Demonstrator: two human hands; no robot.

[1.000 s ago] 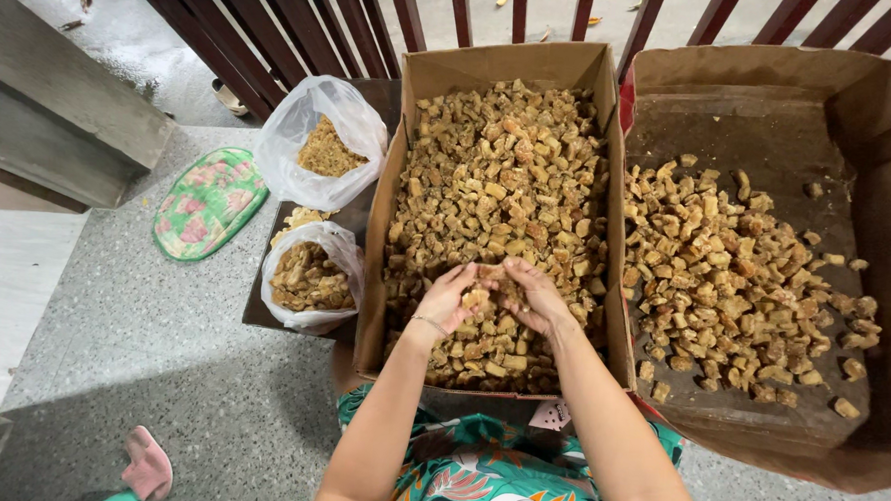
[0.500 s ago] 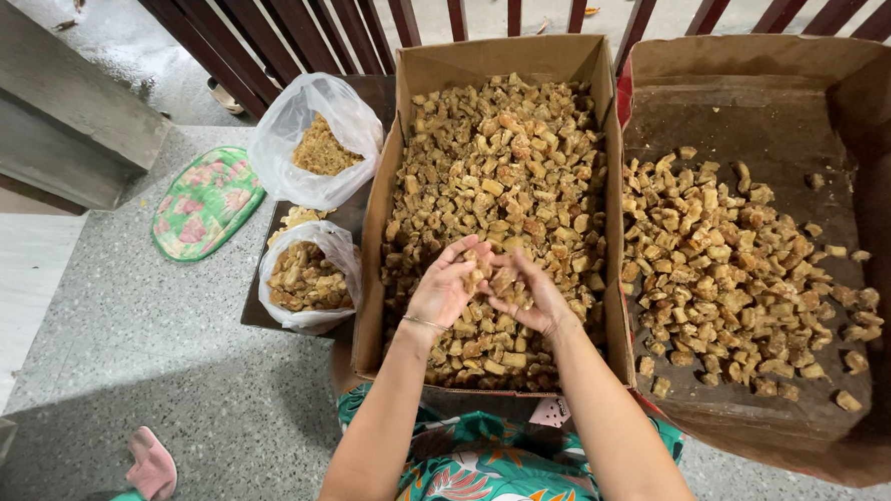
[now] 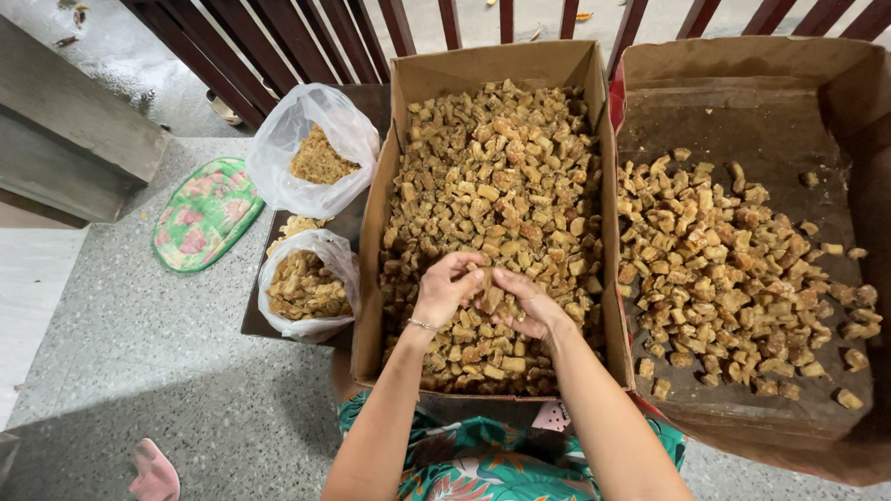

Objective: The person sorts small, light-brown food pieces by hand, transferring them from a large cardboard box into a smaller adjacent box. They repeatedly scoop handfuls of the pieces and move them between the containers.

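Note:
A cardboard box (image 3: 372, 277) in front of me is full of small brown cube-shaped pieces (image 3: 499, 173). My left hand (image 3: 446, 291) and my right hand (image 3: 523, 302) meet over the near part of the pile, fingers curled around one brown piece (image 3: 488, 294) held between them. A thin bracelet circles my left wrist. To the right, a larger cardboard box (image 3: 872, 119) holds a thinner spread of the same brown pieces (image 3: 735, 273).
Two clear plastic bags (image 3: 310, 149) (image 3: 309, 285) with brown crumbs stand left of the box on a dark board. A green and pink flowered mat (image 3: 207, 215) lies on the speckled floor. Dark red railing (image 3: 306, 14) runs behind. A pink slipper (image 3: 155, 476) lies near left.
Both hands have stayed over the near part of the pile. The fingers have shifted and now close together on one piece.

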